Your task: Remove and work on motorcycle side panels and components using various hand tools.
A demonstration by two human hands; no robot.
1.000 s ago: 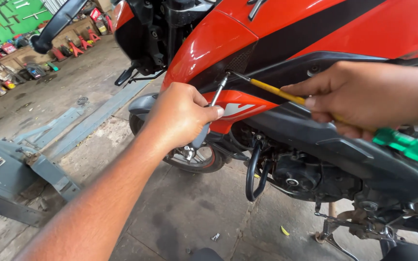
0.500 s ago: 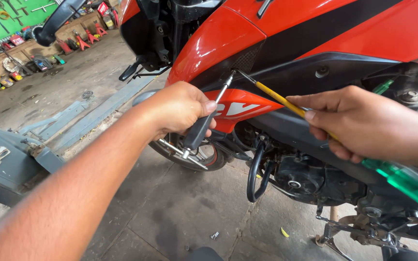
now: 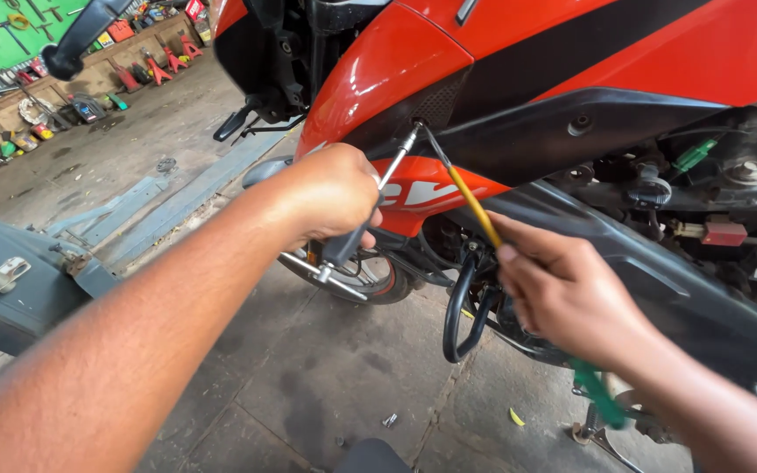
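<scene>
Orange plastic fills the upper view: the side fairing [image 3: 396, 79] of a motorcycle, with a black panel [image 3: 589, 140] running under it. The left hand [image 3: 330, 193] is wrapped tightly around the dark grip of a T-handle wrench [image 3: 370, 210], whose steel shaft slants up and right so that its tip sits at a fastener spot [image 3: 417, 125] where the orange fairing meets the black trim; the angle seems chosen to line the shaft up with the fastener. The right hand [image 3: 562, 293] is closed on a screwdriver [image 3: 475, 210] with a yellow shaft and a green handle that sticks out below the wrist, its blade tip set at the same spot, touching or just beside the wrench tip, probably to steady or pry there. Below both tools a black crash guard loop [image 3: 462, 307] hangs by the engine, and the front wheel [image 3: 370, 276] shows behind the left hand. A small bolt [image 3: 389, 420] lies on the concrete floor [image 3: 326, 385].
</scene>
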